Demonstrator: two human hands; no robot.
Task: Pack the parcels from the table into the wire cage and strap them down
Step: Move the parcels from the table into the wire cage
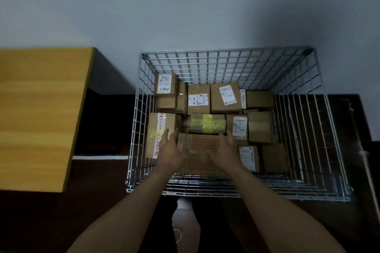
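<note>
Packing: we are pressing a parcel [202, 150] between flat left hand [168, 148] and right hand [226, 149] inside the wire cage [226, 50], probably seating it next.

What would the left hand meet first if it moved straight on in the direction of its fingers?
Probably the plain brown box at the far left of the cage, past the red-taped box beside the left hand. Depth is unclear, so it might pass above.

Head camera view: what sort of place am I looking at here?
Probably a parcel depot or mailroom packing corner. A wire cage holds taped, labelled cardboard parcels, and a wooden table stands beside it against a bare grey wall.
</note>
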